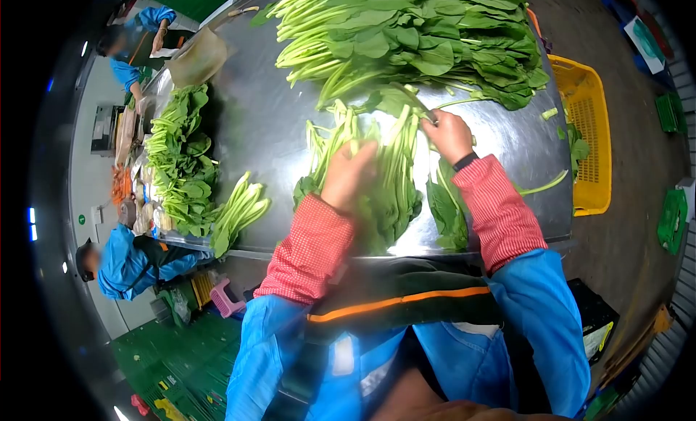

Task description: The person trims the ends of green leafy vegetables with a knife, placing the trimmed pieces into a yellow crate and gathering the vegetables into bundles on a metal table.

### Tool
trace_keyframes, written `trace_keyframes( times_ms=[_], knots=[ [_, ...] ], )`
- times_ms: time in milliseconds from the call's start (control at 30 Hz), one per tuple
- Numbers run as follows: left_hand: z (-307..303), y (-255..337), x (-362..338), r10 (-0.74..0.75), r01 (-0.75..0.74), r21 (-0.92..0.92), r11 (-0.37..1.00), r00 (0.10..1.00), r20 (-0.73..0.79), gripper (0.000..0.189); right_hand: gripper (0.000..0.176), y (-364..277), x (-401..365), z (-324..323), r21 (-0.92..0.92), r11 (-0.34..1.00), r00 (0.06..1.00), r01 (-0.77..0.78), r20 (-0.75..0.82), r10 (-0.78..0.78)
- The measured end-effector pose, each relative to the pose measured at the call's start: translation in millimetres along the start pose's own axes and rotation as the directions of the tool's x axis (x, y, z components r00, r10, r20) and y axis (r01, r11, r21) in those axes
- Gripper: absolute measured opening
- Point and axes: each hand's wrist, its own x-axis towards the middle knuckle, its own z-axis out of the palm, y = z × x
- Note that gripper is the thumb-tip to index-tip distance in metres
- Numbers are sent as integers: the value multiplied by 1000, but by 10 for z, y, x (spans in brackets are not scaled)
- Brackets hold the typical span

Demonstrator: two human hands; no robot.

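Long-stalked leafy greens (402, 149) lie on the metal table in front of me. My left hand (351, 173), somewhat blurred, is closed around some of their pale stalks, and its fingertips are partly lost against them. At the upper right of this bunch, my right hand (449, 136) pinches a leafy green stalk (415, 101) between thumb and fingers. One loose leaf (446, 212) lies below my right wrist, close to the table's near edge. Beyond both hands spreads a large heap of the same greens (413, 37).
More greens are stacked in a row (181, 160) at the left, beside a small bunch (241, 209). A knife (243, 11) lies at the table's (250, 109) far left. A yellow basket (598, 131) stands right. Two co-workers (125, 265) (148, 40) are at the left.
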Motion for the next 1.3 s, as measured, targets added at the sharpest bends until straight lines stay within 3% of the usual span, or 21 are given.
trace_keyframes(
  times_ms=[67,167,233,300,333,367,400,433,500,600,700,733,767,833,867,967,1000,1100,1133,1233,1300],
  knots=[
    [13,78,-70,24,-20,53,998,997,-70,13,27,-123,-149,-150,123,992,994,23,-106,-10],
    [103,52,-61,107,-106,72,992,994,-7,17,25,-295,-337,-474,329,918,952,220,-280,-128],
    [154,-19,28,225,-228,218,949,974,39,22,23,-403,-427,-760,504,860,995,81,-95,-37],
    [197,-122,148,386,-396,376,838,916,105,24,21,-325,-455,-934,218,974,996,64,-72,-49],
    [167,-218,255,466,-483,512,711,868,172,30,20,-214,-499,-970,-37,988,967,147,-205,-152],
    [143,-300,379,497,-509,641,574,839,221,32,19,-103,-550,-998,-298,936,914,186,-298,-277],
    [144,-367,492,517,-516,747,418,812,271,35,22,-18,-587,-1057,-514,854,941,82,-242,-237],
    [155,-429,597,526,-508,825,247,785,325,37,23,-16,-626,-1077,-540,840,933,48,-277,-231],
    [273,-522,795,422,-369,910,189,867,264,50,25,-22,-683,-1134,-590,807,909,-25,-349,-227],
    [389,-593,952,300,-245,965,99,931,206,56,34,49,-780,-951,-383,921,944,64,-276,-180],
    [317,-656,1030,407,-349,920,179,877,253,53,33,178,-856,-834,-134,991,984,7,-175,-30],
    [389,-529,895,392,-287,928,239,902,179,41,30,233,-883,-826,-85,996,986,-32,-168,17],
    [413,-442,801,339,-323,834,448,924,176,37,28,286,-908,-811,-35,997,986,-68,-157,62],
    [459,-258,618,228,-305,531,791,951,208,29,22,310,-944,-805,4,998,970,58,-239,-55],
    [574,-62,424,77,-151,433,889,980,185,23,18,223,-953,-853,-5,992,954,130,-273,-126],
    [734,221,100,-100,17,248,969,940,326,23,11,-81,-928,-1033,-135,937,872,323,-342,-350],
    [730,217,97,-111,-12,307,952,918,380,23,10,-119,-905,-1074,-196,904,835,379,-350,-425],
    [773,233,-18,-149,31,313,949,920,362,24,10,288,-812,-951,-207,909,853,361,-321,-412],
    [717,184,32,-165,55,285,957,911,379,25,12,511,-831,-893,-236,937,901,257,-294,-321],
    [679,175,42,-156,74,235,969,923,351,26,16,618,-921,-991,136,984,974,-114,-182,137],
    [605,38,98,-120,42,207,977,917,380,26,25,473,-989,-925,352,936,978,-2,-196,76]
  ],
)
